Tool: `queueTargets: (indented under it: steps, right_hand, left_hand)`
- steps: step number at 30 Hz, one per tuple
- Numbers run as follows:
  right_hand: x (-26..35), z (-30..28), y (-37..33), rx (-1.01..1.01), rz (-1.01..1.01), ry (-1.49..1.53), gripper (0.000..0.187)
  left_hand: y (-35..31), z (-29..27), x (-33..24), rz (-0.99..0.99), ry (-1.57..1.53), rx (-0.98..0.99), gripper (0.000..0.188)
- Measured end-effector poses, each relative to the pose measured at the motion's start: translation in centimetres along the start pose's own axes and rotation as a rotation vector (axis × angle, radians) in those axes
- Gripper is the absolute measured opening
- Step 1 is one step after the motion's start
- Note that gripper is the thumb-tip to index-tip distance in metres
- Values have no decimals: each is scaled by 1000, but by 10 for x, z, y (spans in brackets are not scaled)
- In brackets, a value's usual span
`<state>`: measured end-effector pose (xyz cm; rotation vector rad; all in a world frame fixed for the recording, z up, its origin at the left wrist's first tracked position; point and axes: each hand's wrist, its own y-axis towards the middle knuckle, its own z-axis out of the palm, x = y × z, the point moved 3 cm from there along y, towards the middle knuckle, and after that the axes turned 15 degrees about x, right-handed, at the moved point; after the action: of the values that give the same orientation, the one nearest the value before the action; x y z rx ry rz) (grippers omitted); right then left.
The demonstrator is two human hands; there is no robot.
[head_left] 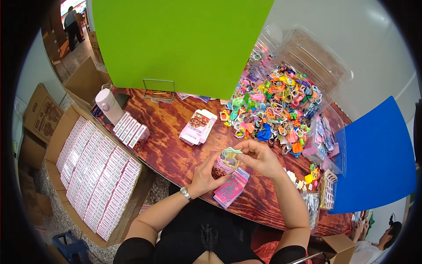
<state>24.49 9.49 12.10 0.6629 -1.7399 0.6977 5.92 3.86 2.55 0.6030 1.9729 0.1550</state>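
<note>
left grip (205, 174) is holding a small pink carton (220, 167) over the worktop (172, 163), right grip (260, 159) is pinching soft-looking bands (230, 153) at its mouth; carton seeming light, crushable, best steadied by its side walls.

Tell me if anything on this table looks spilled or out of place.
The heap of colourful trinkets looks spilled: it lies loose across the table, beyond the right hand, while the small boxes in the carton sit in tidy rows.

Your left hand (205, 177) grips small pink carton (221, 169); right hand (264, 162) pinches pale-green bands (228, 152) at its top; cards (228, 192) nearby.
</note>
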Motion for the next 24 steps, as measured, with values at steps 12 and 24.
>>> queueTargets:
  steps: [12,24]
  right_hand:
    - [33,18,-3,143,-5,-686,33]
    - [35,38,-3,-213,-256,-945,26]
  left_hand:
    - [-3,-8,-5,66,54,-60,86]
    - [-8,-12,-14,97,152,-78,90]
